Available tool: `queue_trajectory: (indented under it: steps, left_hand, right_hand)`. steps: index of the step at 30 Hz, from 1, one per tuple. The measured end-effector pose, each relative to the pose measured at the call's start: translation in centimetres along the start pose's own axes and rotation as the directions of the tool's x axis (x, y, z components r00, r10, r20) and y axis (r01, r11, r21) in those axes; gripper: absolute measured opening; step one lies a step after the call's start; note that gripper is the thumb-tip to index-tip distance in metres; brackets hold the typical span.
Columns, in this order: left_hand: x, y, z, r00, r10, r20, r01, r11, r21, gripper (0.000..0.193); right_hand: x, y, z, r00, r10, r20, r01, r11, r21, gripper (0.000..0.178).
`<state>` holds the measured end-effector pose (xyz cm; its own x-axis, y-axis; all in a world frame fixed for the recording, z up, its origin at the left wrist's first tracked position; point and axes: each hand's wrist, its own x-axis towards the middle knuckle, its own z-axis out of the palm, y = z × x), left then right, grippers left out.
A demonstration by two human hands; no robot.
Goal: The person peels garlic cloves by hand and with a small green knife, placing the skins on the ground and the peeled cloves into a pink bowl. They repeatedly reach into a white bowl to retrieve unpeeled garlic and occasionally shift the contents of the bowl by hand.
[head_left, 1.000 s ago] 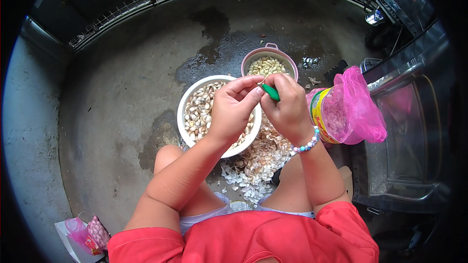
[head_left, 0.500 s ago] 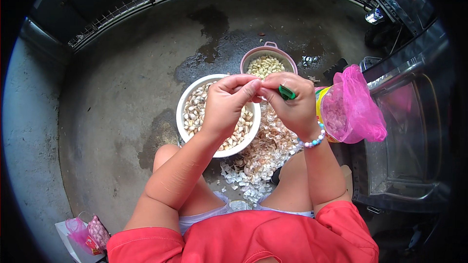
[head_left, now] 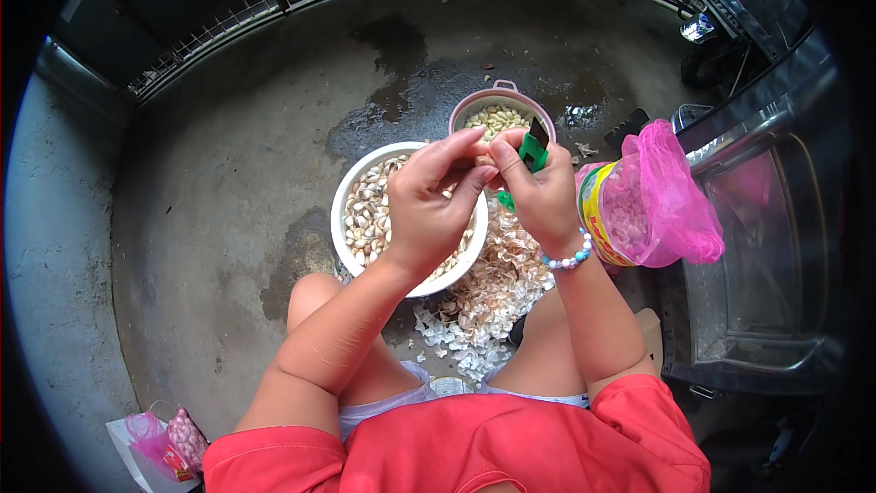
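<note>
My left hand [head_left: 436, 196] and my right hand [head_left: 540, 196] meet at the fingertips above the bowls. The left fingers pinch what looks like a garlic clove [head_left: 484, 161], mostly hidden by the fingers. In my right hand is a small green knife [head_left: 533, 153], its dark blade pointing up and its green end showing below the thumb. Beneath the left hand stands a white basin [head_left: 339, 230] of unpeeled garlic cloves [head_left: 367, 217]. Just beyond the hands, a pink colander-like bowl [head_left: 455, 119] holds peeled cloves [head_left: 498, 117].
A heap of garlic skins [head_left: 497, 283] lies on the floor between my legs. To the right, a yellow-labelled tub [head_left: 598, 215] bears a pink bag [head_left: 675, 205], beside a dark glazed panel [head_left: 757, 256]. Pink net bags [head_left: 187, 438] rest at lower left. Wet patches [head_left: 392, 64] darken the concrete.
My right hand has tilted and shifted slightly left and down, bringing the knife's dark blade into view. My left fingers have spread a little and remain close to the right thumb.
</note>
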<state>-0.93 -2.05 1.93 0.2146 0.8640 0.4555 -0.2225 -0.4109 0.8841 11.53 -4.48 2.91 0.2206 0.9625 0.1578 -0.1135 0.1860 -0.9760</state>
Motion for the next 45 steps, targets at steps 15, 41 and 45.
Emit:
queue_trajectory:
  steps: [15,41,45]
  left_hand:
    - [0.9,0.5,-1.6,0.990,0.045,0.135,-0.039,0.998,-0.046,0.012]
    - [0.6,-1.1,-1.2,0.863,-0.464,0.198,0.498,0.719,-0.485,0.024]
    - [1.0,-0.7,-1.8,0.867,-0.442,0.228,0.494,0.822,-0.283,0.022]
  right_hand:
    - [0.2,-0.9,-1.0,0.975,-0.112,0.194,0.144,0.976,-0.163,0.011]
    - [0.3,-0.5,-1.1,0.996,-0.021,0.088,0.033,0.990,-0.134,0.007]
    - [0.6,-0.4,-1.8,0.996,0.005,0.088,0.003,0.995,-0.098,0.009]
